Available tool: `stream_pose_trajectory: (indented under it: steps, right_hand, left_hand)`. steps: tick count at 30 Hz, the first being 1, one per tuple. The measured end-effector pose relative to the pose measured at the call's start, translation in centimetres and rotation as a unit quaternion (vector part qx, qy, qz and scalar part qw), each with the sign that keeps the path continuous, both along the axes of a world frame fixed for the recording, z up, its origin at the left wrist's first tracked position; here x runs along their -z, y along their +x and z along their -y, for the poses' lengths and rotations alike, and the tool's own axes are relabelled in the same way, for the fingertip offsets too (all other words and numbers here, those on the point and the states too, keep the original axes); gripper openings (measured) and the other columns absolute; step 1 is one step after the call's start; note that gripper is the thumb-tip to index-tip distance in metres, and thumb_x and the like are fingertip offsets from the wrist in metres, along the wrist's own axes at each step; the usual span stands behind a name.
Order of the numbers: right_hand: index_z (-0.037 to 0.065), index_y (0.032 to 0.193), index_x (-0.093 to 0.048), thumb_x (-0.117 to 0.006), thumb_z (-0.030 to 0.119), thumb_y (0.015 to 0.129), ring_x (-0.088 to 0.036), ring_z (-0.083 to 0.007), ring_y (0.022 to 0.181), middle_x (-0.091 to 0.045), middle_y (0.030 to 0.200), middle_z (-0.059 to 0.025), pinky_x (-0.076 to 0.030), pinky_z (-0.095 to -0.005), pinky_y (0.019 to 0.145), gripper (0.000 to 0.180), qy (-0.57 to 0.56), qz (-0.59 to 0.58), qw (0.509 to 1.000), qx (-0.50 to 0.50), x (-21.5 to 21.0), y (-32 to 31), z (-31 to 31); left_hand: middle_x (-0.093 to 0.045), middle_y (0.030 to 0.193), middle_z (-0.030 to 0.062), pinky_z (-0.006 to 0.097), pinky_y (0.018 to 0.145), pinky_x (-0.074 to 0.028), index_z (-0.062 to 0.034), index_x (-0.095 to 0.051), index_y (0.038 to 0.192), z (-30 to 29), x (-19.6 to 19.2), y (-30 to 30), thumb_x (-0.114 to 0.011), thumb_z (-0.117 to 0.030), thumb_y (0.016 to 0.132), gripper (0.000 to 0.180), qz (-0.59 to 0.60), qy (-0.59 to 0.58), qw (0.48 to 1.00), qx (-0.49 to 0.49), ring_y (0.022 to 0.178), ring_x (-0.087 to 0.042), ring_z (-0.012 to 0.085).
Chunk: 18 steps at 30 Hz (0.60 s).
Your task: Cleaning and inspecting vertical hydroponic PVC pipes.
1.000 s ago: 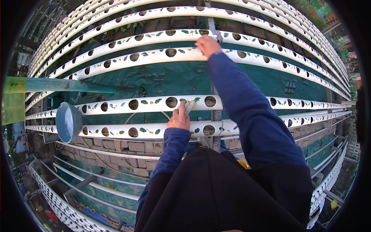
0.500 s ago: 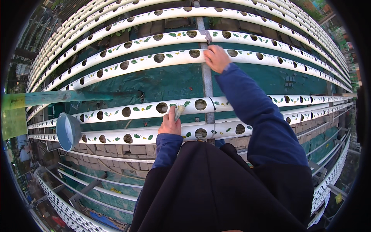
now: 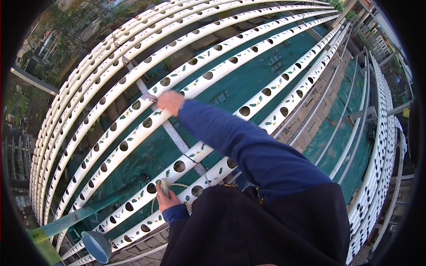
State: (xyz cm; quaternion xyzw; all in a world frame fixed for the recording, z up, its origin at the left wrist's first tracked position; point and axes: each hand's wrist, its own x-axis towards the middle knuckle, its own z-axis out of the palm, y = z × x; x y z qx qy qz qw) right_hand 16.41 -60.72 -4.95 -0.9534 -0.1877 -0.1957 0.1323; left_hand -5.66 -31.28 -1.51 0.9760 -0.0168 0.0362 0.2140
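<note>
My left hand (image 3: 167,199) is closed round a small pale greenish, stubby object (image 3: 164,186), beside a near white pipe (image 3: 143,196) with round holes and painted green and yellow leaf marks. My right hand (image 3: 170,103) reaches far out across the pipes. Its fingers are bunched at another white pipe (image 3: 153,119), close to a grey strip (image 3: 149,97) tied where a metal crossbar (image 3: 175,135) passes beneath. Those fingertips are slightly blurred, and what they hold, if anything, is hidden.
A blue-grey bowl (image 3: 96,246) sits on the near pipes at lower left, by a green-wrapped pole (image 3: 82,216). More holed pipes run in rows beyond. Dark green sheeting (image 3: 230,99) lies below, with brick paving (image 3: 310,111) to the right.
The view has turned, so the pipes now slant up to the right and the bowl appears lower. My right hand stays near the grey strip; my left keeps the pale object, now held more upright.
</note>
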Motion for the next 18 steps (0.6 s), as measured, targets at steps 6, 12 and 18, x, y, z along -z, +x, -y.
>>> stream_pose_trajectory:
  steps: [6, 12, 18]
  right_hand:
    - [0.013, 0.098, -0.060, -0.055, 0.018, 0.084, -0.057, -0.0324, 0.094, -0.059, 0.096, -0.0131, -0.044, -0.0467, 0.081, 0.015, 0.191, -0.006, 0.931, 0.310, 2.2, -0.2, 14.3]
    - [0.013, 0.098, -0.059, -0.058, 0.010, 0.079, -0.053, -0.0325, 0.093, -0.056, 0.096, -0.0117, -0.041, -0.0436, 0.079, 0.019, 0.155, 0.030, 0.970, 0.187, 2.2, 0.8, 2.8]
    - [0.007, 0.091, -0.057, -0.054, 0.001, 0.076, -0.050, -0.0335, 0.093, -0.052, 0.096, -0.0146, -0.041, -0.0423, 0.082, 0.017, 0.160, 0.174, 0.950, 0.205, 1.8, -3.6, 2.0]
  left_hand:
    - [-0.059, 0.099, 0.0154, 0.045, 0.066, -0.049, -0.0211, -0.045, 0.127, 1.2, -0.8, 0.3, -0.058, -0.014, 0.082, 0.048, -0.005, -0.008, 1.000, 0.005, 0.081, -0.061, 0.0374]
    - [-0.059, 0.099, 0.0133, 0.045, 0.067, -0.050, -0.0247, -0.045, 0.126, 0.3, -0.3, 0.3, -0.061, -0.018, 0.080, 0.049, -0.032, -0.005, 0.999, -0.017, 0.081, -0.061, 0.0364]
    - [-0.058, 0.094, 0.0122, 0.046, 0.066, -0.050, -0.0258, -0.043, 0.126, -0.8, -1.8, -0.3, -0.060, -0.021, 0.080, 0.050, -0.068, 0.009, 0.996, -0.052, 0.078, -0.061, 0.0360]
